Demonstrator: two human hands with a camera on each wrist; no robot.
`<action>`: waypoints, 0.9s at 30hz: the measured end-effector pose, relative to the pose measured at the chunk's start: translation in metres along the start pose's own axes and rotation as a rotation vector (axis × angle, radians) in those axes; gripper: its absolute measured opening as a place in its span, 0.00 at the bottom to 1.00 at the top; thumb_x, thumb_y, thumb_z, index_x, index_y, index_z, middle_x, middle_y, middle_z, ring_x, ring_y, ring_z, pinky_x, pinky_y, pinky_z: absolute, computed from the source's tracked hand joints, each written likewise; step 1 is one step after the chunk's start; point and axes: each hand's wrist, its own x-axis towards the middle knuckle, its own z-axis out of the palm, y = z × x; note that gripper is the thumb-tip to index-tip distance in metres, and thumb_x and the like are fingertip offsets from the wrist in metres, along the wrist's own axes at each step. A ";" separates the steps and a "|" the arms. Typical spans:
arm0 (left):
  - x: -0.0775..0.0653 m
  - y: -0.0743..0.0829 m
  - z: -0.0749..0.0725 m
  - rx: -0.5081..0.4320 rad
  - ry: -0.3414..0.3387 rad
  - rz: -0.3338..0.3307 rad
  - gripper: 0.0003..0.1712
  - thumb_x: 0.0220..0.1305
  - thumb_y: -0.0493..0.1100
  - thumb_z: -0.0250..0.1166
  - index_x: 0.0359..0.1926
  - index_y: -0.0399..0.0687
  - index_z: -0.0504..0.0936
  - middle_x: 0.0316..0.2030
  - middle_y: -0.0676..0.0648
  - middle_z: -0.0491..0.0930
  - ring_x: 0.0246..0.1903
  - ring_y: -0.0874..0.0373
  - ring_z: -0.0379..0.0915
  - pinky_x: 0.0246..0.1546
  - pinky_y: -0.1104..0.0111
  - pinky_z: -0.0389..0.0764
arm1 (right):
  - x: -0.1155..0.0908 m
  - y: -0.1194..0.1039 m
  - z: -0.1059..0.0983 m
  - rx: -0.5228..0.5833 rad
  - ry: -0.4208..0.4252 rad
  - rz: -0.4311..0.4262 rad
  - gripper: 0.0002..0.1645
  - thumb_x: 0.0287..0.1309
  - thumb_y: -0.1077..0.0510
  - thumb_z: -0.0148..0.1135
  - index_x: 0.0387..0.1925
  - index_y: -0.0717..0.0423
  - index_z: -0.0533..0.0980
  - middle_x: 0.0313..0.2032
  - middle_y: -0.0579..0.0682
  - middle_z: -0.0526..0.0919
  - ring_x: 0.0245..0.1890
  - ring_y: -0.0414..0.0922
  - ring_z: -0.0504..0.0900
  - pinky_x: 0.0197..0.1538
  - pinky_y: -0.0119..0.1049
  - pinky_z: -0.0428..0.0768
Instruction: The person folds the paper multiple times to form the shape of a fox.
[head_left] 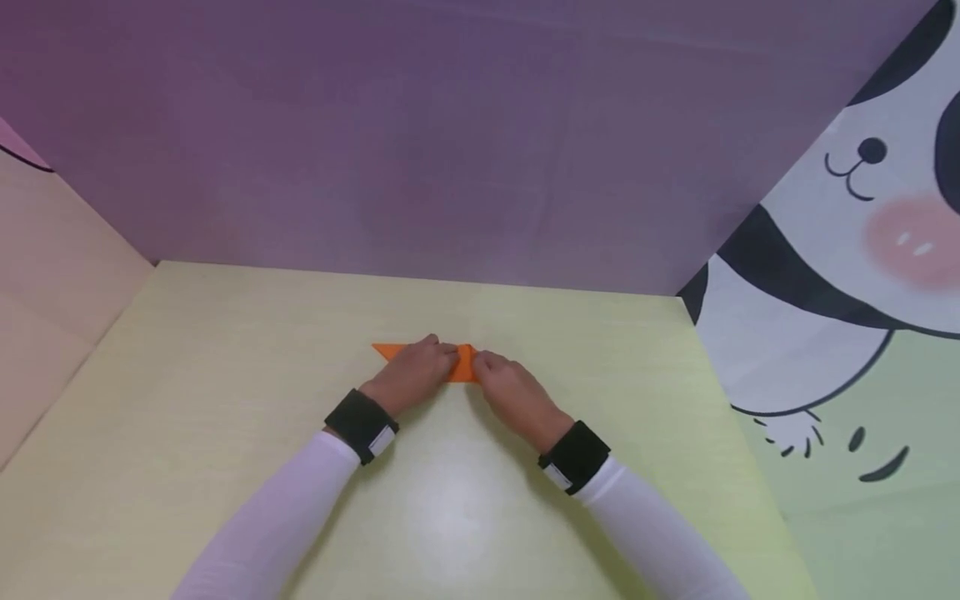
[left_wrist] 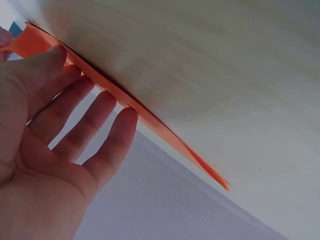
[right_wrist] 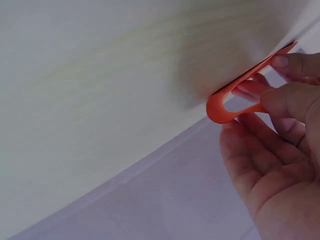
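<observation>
A folded strip of orange paper lies on the table, its left end narrowing to a point. My left hand rests on its middle, and in the left wrist view the fingertips press along the strip with the fingers extended. With thumb and fingers my right hand pinches the strip's right end. The right wrist view shows that end bent up and back over in a rounded loop, not flattened. Part of the paper is hidden under both hands.
The pale wood-grain table extends around the hands. A purple panel rises along its far edge. At the right is a wall with a printed panda; a pale pink wall borders the left side.
</observation>
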 end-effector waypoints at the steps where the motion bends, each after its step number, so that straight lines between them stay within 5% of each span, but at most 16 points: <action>1: 0.001 0.000 0.000 -0.015 -0.005 -0.003 0.10 0.60 0.30 0.62 0.42 0.43 0.84 0.37 0.50 0.82 0.31 0.55 0.69 0.33 0.69 0.74 | -0.001 -0.001 0.000 -0.004 -0.005 -0.008 0.13 0.58 0.68 0.62 0.45 0.62 0.74 0.43 0.55 0.83 0.37 0.44 0.85 0.44 0.31 0.83; 8: 0.002 0.000 -0.003 -0.108 -0.008 -0.052 0.11 0.61 0.29 0.61 0.41 0.46 0.82 0.31 0.51 0.80 0.29 0.56 0.67 0.31 0.70 0.70 | -0.005 -0.005 0.002 -0.032 -0.018 -0.078 0.11 0.56 0.72 0.59 0.41 0.61 0.73 0.37 0.52 0.82 0.31 0.43 0.83 0.35 0.30 0.82; 14: -0.002 0.002 -0.007 -0.139 -0.004 -0.061 0.25 0.63 0.29 0.58 0.62 0.42 0.74 0.51 0.45 0.82 0.41 0.51 0.74 0.43 0.65 0.78 | -0.005 -0.006 0.005 -0.034 -0.016 -0.108 0.11 0.56 0.70 0.61 0.41 0.60 0.73 0.38 0.52 0.83 0.31 0.44 0.84 0.36 0.31 0.83; 20: -0.003 0.003 -0.007 -0.111 -0.026 -0.077 0.22 0.65 0.31 0.58 0.60 0.44 0.77 0.54 0.46 0.78 0.47 0.50 0.73 0.42 0.62 0.81 | -0.003 -0.009 0.007 -0.037 -0.040 -0.123 0.06 0.61 0.64 0.60 0.40 0.59 0.74 0.36 0.51 0.82 0.30 0.43 0.82 0.34 0.31 0.82; 23: -0.003 0.003 -0.005 -0.088 -0.038 -0.077 0.21 0.65 0.31 0.58 0.59 0.45 0.77 0.54 0.47 0.77 0.46 0.49 0.72 0.39 0.62 0.81 | -0.004 -0.007 0.004 0.057 -0.089 -0.106 0.04 0.61 0.62 0.59 0.38 0.56 0.75 0.36 0.48 0.81 0.33 0.41 0.81 0.38 0.31 0.81; 27: -0.003 0.004 -0.006 -0.083 -0.043 -0.084 0.19 0.65 0.33 0.59 0.57 0.46 0.78 0.52 0.48 0.76 0.43 0.50 0.71 0.36 0.63 0.80 | 0.000 0.003 0.000 0.366 -0.121 0.008 0.08 0.59 0.66 0.59 0.38 0.52 0.77 0.38 0.43 0.82 0.40 0.38 0.80 0.45 0.30 0.80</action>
